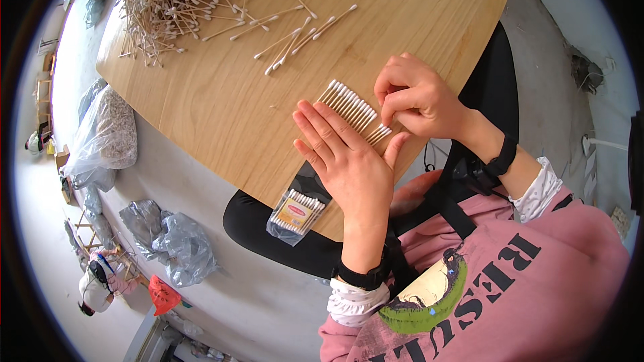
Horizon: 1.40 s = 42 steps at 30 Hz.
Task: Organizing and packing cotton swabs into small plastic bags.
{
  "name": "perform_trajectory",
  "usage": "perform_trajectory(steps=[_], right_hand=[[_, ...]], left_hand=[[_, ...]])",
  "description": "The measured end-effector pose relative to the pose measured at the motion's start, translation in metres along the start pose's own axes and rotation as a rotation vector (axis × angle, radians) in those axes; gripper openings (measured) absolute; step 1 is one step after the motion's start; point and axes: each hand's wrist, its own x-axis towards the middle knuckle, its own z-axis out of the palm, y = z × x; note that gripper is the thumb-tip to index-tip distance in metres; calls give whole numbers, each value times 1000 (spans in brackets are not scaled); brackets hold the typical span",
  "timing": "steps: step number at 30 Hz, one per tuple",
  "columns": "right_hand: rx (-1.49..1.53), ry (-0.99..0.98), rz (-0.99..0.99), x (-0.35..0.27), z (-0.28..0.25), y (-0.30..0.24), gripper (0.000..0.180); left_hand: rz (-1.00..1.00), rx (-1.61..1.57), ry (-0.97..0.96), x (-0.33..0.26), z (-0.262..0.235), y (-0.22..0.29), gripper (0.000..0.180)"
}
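A neat row of cotton swabs [350, 106] lies side by side on the wooden table. My left hand [345, 161] rests flat over the row, fingers stretched out and thumb apart, covering the swabs' lower parts. My right hand [416, 97] is closed, its thumb and fingertips pinched together at the right end of the row, beside the white tips. Whatever is between those fingertips is hidden. Just left of my left wrist, at the table's near edge, a clear plastic packet [296, 213] holds more white-tipped swabs behind a yellow and red label.
A big heap of loose cotton swabs [174, 3] covers the far left of the wooden table [416, 7], with several scattered swabs [295, 40] nearer. Plastic bags [181, 241] and a filled clear sack [111, 131] stand on the floor. Another person [97, 285] is at lower left.
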Motion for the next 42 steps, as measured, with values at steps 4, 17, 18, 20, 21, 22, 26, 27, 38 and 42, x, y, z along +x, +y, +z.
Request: perform_trajectory(steps=[4, 17, 18, 20, 21, 22, 26, 27, 38, 42], right_hand=[[101, 84, 85, -1, 3, 0, 22], [97, 85, 126, 1, 3, -2, 26], [97, 85, 126, 1, 3, -2, 26], [47, 60, 106, 1, 3, -1, 26], [48, 60, 106, 2, 4, -1, 26], [39, 57, 102, 2, 4, 0, 26], [4, 0, 69, 3, 3, -1, 26], [3, 0, 68, 3, 3, 0, 26], [-47, 87, 128, 10, 8, -5, 15], [-54, 107, 113, 21, 14, -4, 13]], left_hand=[[2, -5, -1, 0, -1, 1, 121], [1, -6, 11, 0, 0, 1, 121], [3, -11, 15, 0, 0, 1, 121], [3, -8, 15, 0, 1, 1, 121], [2, -5, 14, 0, 1, 1, 121], [1, -4, 13, 0, 1, 1, 121], [-3, 0, 11, -1, 0, 0, 121], [-3, -1, 12, 0, 1, 0, 121], [-2, -9, 19, 0, -1, 1, 122], [-3, 5, 21, 0, 1, 2, 121]])
